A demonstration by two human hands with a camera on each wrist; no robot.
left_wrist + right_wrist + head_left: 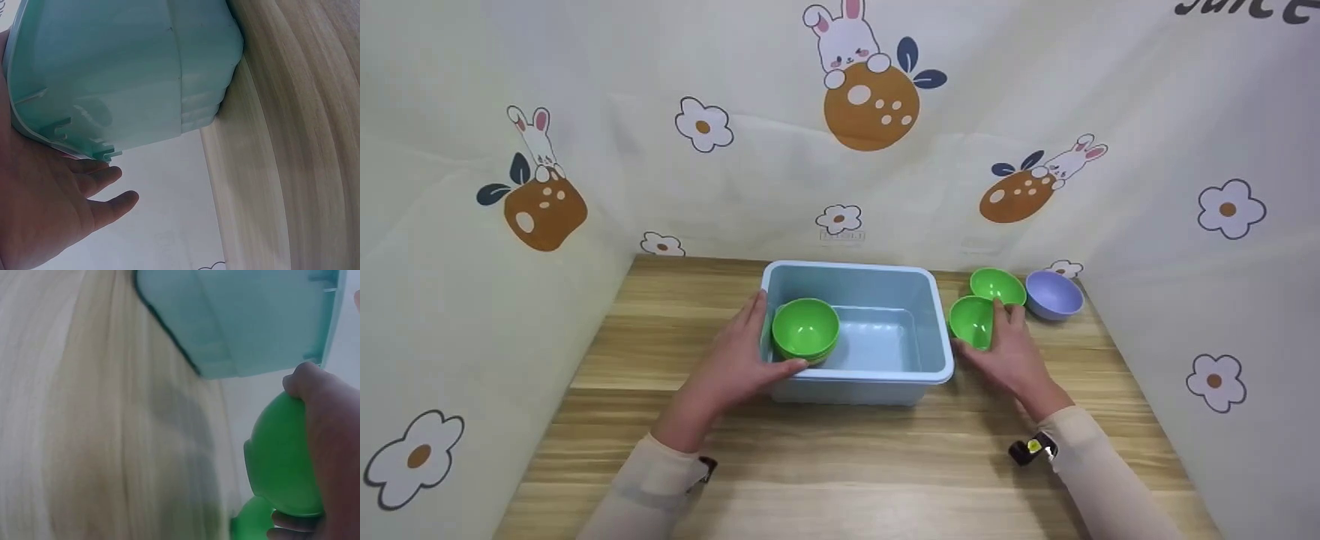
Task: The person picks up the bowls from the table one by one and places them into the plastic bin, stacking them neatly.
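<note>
My right hand (1011,358) grips a green bowl (971,322) by its rim, thumb on the near side. In the right wrist view this bowl (284,455) is tilted and raised above the table, beside the bin. My left hand (735,356) rests against the left corner of a light blue plastic bin (855,374), thumb along the front rim. Its fingers (115,209) look fairly straight outside the bin wall in the left wrist view. Inside the bin's left end sits a stack of green bowls (806,328); how many is hidden.
Behind the held bowl, another green bowl (997,285) stands on the wood-grain table (840,465), next to a purple bowl (1054,294) at the right back. A cloth wall (750,187) with printed rabbits and flowers encloses the table's back and sides.
</note>
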